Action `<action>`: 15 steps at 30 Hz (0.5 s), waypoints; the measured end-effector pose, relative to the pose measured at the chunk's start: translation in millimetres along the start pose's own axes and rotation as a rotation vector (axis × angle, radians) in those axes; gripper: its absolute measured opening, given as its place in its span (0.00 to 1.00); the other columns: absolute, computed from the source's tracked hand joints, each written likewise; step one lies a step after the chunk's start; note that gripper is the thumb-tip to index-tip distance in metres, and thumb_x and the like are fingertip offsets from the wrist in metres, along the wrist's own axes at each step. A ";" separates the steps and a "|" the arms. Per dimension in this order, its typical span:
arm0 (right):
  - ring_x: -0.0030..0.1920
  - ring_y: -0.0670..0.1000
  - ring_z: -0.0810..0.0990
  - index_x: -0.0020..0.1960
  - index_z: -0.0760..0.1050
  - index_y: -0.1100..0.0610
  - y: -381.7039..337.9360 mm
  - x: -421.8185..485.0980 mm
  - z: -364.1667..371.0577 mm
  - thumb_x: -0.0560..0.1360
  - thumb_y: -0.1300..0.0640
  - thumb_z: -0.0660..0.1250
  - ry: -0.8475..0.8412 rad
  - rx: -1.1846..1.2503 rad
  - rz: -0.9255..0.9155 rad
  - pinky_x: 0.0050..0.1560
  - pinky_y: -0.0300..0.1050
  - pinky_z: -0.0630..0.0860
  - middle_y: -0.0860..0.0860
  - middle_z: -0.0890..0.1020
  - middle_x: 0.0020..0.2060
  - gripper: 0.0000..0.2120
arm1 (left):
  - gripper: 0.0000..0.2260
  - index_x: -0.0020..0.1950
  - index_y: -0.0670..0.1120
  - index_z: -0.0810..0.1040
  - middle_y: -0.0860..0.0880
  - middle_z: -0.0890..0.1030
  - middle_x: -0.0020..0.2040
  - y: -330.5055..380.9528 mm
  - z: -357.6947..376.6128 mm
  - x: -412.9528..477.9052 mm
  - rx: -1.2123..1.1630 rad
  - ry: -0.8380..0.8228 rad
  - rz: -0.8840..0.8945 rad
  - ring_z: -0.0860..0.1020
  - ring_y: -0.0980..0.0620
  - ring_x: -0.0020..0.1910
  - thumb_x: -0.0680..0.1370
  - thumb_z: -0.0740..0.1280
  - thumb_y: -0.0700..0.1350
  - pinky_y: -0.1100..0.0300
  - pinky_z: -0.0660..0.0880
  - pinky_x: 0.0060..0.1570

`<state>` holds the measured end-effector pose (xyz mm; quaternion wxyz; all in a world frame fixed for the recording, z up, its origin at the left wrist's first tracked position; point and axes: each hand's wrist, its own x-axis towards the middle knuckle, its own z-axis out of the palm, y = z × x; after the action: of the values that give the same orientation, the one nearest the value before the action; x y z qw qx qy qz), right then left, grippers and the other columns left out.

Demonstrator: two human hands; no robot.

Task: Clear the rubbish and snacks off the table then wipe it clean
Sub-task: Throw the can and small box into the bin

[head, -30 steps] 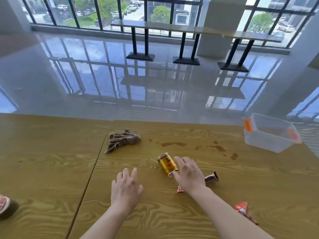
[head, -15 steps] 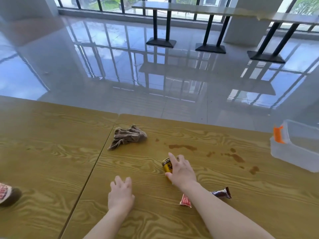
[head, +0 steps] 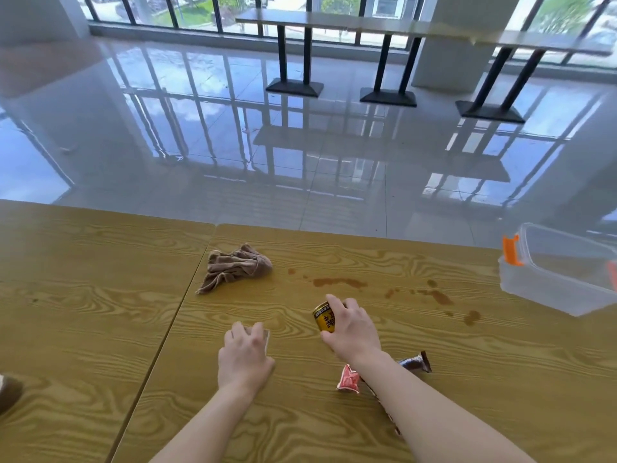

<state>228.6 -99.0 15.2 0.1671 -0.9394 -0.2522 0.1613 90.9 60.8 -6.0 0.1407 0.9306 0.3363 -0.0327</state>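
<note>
- Wood-grain desk (head: pixel 100 329), two tops butted together, seam running from bottom left up to the far edge.
- Near left edge: dark brown object (head: pixel 8 392), cut off by the frame, can't tell what.
- Snack wrapper (head: pixel 349 379), red end and dark end, lies under the right forearm, partly hidden.
- Left hand (head: pixel 245 359) palm down on the desk, fingers curled over something pale, mostly hidden; whether it grips it, cannot tell.
- Right hand (head: pixel 354 329) wrapped around the yellow can (head: pixel 323 317), fingers over its top side; can sits near desk centre, just beyond the wrapper.
- Brown stains (head: pixel 339 282) trail rightward across the desk past the can, several blotches.
- Crumpled brown cloth (head: pixel 233 267) beside the seam, well apart from both hands.
- Clear plastic box (head: pixel 561 279) with orange clips at far right, cut off by the frame.
- Beyond the desk: glossy tiled floor (head: pixel 300 145) mirroring the window bars.
- Far back: long counter (head: pixel 417 30) on black pedestal legs, white pillar, tall windows, greenery outside.
</note>
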 end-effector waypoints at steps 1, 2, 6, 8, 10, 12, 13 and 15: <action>0.56 0.55 0.73 0.75 0.59 0.45 1.2 -5.3 -3.6 0.74 0.50 0.69 0.018 0.003 0.008 0.55 0.49 0.74 0.54 0.72 0.62 0.33 | 0.15 0.54 0.50 0.70 0.47 0.68 0.50 4.7 -2.8 0.5 -0.003 0.008 0.029 0.67 0.49 0.47 0.69 0.65 0.44 0.57 0.71 0.43; 0.56 0.55 0.73 0.75 0.59 0.45 2.8 -11.3 -6.7 0.74 0.50 0.69 0.036 0.006 0.019 0.54 0.49 0.74 0.54 0.72 0.62 0.33 | 0.14 0.54 0.50 0.70 0.47 0.68 0.50 9.7 -5.4 0.4 -0.009 0.018 0.060 0.67 0.48 0.47 0.69 0.65 0.43 0.57 0.71 0.43; 0.56 0.55 0.74 0.75 0.60 0.46 11.1 -44.4 -21.8 0.73 0.50 0.70 0.135 0.016 0.087 0.53 0.48 0.74 0.54 0.72 0.62 0.33 | 0.14 0.53 0.49 0.71 0.48 0.67 0.49 31.6 -13.7 -6.7 -0.036 0.036 0.205 0.67 0.48 0.47 0.68 0.65 0.42 0.56 0.70 0.42; 0.56 0.55 0.74 0.75 0.59 0.46 17.8 -64.5 -28.6 0.73 0.51 0.70 0.185 0.022 0.139 0.53 0.49 0.75 0.55 0.72 0.63 0.34 | 0.15 0.54 0.49 0.72 0.47 0.67 0.49 44.2 -16.0 -12.9 -0.068 0.039 0.288 0.67 0.47 0.47 0.68 0.66 0.42 0.55 0.71 0.42; 0.58 0.56 0.74 0.75 0.59 0.46 25.5 -87.4 -34.4 0.73 0.50 0.70 0.234 0.034 0.192 0.54 0.50 0.76 0.54 0.72 0.64 0.34 | 0.15 0.54 0.49 0.73 0.47 0.68 0.49 58.6 -17.2 -21.8 -0.101 0.043 0.376 0.68 0.47 0.48 0.68 0.67 0.42 0.56 0.72 0.42; 0.60 0.56 0.73 0.75 0.59 0.45 35.6 -111.1 -39.2 0.74 0.49 0.70 0.273 0.046 0.246 0.57 0.52 0.76 0.54 0.72 0.65 0.35 | 0.15 0.55 0.48 0.73 0.46 0.69 0.50 75.4 -18.2 -34.0 -0.126 0.037 0.454 0.68 0.47 0.48 0.69 0.67 0.42 0.57 0.72 0.41; 0.61 0.56 0.73 0.76 0.58 0.46 41.5 -123.5 -41.3 0.74 0.49 0.70 0.287 0.052 0.274 0.58 0.52 0.75 0.54 0.71 0.65 0.35 | 0.15 0.55 0.48 0.73 0.46 0.69 0.50 84.6 -18.1 -41.5 -0.135 0.028 0.491 0.69 0.46 0.49 0.69 0.68 0.43 0.56 0.72 0.41; 0.62 0.57 0.72 0.76 0.58 0.46 54.7 -149.2 -46.6 0.74 0.48 0.70 0.315 0.055 0.328 0.58 0.51 0.74 0.54 0.71 0.66 0.35 | 0.14 0.56 0.49 0.73 0.46 0.69 0.50 104.5 -17.0 -58.5 -0.158 0.020 0.559 0.69 0.45 0.49 0.70 0.68 0.44 0.54 0.74 0.42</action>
<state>147.1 -233.3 67.8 0.2013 -0.9765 -0.0627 0.0445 111.5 -47.2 44.5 0.2130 0.9736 0.0698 0.0429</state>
